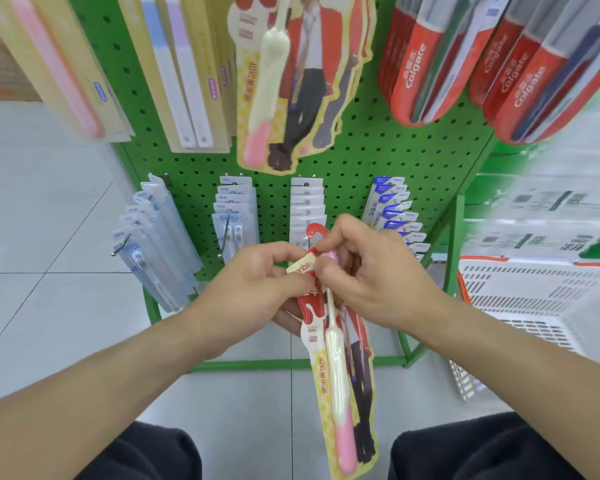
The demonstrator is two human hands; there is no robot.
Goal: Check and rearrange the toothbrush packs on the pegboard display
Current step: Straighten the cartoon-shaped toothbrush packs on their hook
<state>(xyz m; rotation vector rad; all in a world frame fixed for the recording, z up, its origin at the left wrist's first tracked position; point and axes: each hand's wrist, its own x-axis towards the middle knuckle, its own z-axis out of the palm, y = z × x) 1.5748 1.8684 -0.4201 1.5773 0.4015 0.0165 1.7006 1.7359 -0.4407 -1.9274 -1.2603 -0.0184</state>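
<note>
I hold a yellow-and-red toothbrush pack (pixel 340 386) with a cream and pink brush in front of the green pegboard (pixel 361 150). My left hand (pixel 257 296) grips its upper part from the left, fingers curled behind the card. My right hand (pixel 371 275) pinches the pack's red hanger top from the right. A matching bunch of packs (pixel 291 81) hangs above on the board. Rows of white and blue packs (pixel 234 216) hang on the lower pegs behind my hands.
Red Colgate packs (pixel 465 64) hang at upper right, pale yellow packs (pixel 174 64) at upper left. A white plastic basket (pixel 534 299) stands to the right of the rack. A bare hook (pixel 122 245) juts out at lower left. My knees show at the bottom.
</note>
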